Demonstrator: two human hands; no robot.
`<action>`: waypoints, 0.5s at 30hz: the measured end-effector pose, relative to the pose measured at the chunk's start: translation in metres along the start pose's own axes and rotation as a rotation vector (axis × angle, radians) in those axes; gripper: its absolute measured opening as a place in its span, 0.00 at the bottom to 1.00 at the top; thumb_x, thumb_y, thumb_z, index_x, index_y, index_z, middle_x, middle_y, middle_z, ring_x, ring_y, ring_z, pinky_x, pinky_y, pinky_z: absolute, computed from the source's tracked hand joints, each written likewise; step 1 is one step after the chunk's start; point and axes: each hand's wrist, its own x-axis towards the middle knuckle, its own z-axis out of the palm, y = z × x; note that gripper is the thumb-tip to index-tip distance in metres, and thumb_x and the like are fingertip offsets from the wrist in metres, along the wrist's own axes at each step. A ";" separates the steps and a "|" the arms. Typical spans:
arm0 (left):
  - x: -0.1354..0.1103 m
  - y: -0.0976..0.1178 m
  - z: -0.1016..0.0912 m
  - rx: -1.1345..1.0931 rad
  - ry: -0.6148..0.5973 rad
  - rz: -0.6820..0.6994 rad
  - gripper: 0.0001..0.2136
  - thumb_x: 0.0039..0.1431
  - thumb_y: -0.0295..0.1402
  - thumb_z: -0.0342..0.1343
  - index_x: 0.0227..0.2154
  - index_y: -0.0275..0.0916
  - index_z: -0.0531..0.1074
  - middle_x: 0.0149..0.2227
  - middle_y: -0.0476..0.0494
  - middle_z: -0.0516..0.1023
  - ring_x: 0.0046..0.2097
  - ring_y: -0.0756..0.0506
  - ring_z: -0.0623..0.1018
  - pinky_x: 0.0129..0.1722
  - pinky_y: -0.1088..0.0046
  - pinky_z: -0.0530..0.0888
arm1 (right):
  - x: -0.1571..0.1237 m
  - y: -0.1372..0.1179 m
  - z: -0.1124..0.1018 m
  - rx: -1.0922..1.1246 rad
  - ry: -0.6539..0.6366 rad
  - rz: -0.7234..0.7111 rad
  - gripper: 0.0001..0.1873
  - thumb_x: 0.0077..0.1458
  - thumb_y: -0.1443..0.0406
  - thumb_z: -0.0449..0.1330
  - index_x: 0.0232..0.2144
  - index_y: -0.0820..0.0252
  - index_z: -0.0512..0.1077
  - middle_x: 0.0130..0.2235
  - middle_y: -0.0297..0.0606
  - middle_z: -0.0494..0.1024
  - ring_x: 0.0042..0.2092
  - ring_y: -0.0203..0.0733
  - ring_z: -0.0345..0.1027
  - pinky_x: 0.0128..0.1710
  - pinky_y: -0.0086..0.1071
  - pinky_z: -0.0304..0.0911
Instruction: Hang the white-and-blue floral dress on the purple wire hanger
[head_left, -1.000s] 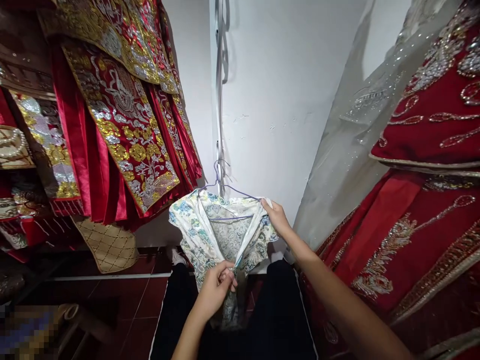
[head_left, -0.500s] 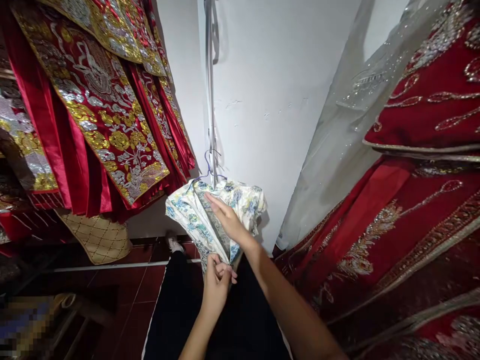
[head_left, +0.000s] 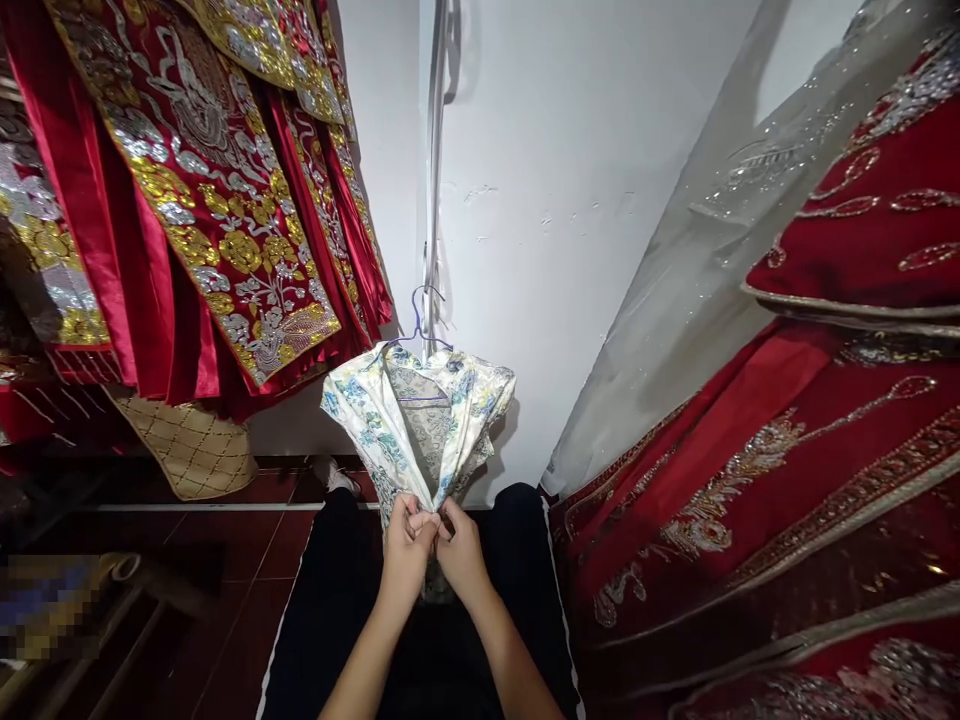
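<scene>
A white shirt with a blue, green and yellow floral print hangs on a thin purple hanger. Its collar and upper front lie open, showing the greyish inside. My left hand pinches the left front edge where the opening narrows to a point. Close beside it, my right hand grips the right front edge, so both sets of fingertips meet there. Any button between the fingertips is hidden. Below the hands, the shirt's lower part hangs in shadow between my knees.
A metal pole stands against the white wall behind the hanger. Red embroidered garments hang at the left. On the right are a sheer sparkly fabric and a red beaded dress. Dark red tiles cover the floor.
My right hand has come down from the shirt's upper right front to join my left at the opening's point. The shirt's neckline now shows more fully, with the hanger bar inside.
</scene>
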 end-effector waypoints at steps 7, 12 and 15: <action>0.053 0.078 0.011 -0.103 0.198 0.174 0.19 0.49 0.27 0.58 0.31 0.44 0.49 0.23 0.54 0.76 0.16 0.56 0.64 0.18 0.81 0.58 | 0.003 0.032 0.025 -0.004 0.154 0.050 0.15 0.54 0.54 0.58 0.23 0.55 0.63 0.22 0.32 0.65 0.25 0.40 0.61 0.26 0.33 0.58; 0.100 0.165 0.038 -0.180 0.156 0.362 0.21 0.45 0.26 0.61 0.32 0.43 0.51 0.20 0.54 0.74 0.19 0.52 0.72 0.18 0.83 0.59 | 0.026 0.049 0.020 -0.025 0.197 0.044 0.20 0.52 0.49 0.59 0.22 0.55 0.60 0.22 0.30 0.60 0.24 0.37 0.56 0.24 0.31 0.53; 0.100 0.181 0.052 -0.183 0.090 0.395 0.20 0.46 0.27 0.61 0.32 0.43 0.51 0.20 0.55 0.74 0.19 0.52 0.73 0.18 0.83 0.60 | 0.034 0.051 0.005 -0.024 0.179 0.038 0.21 0.51 0.48 0.61 0.22 0.56 0.62 0.21 0.30 0.61 0.24 0.37 0.56 0.25 0.31 0.54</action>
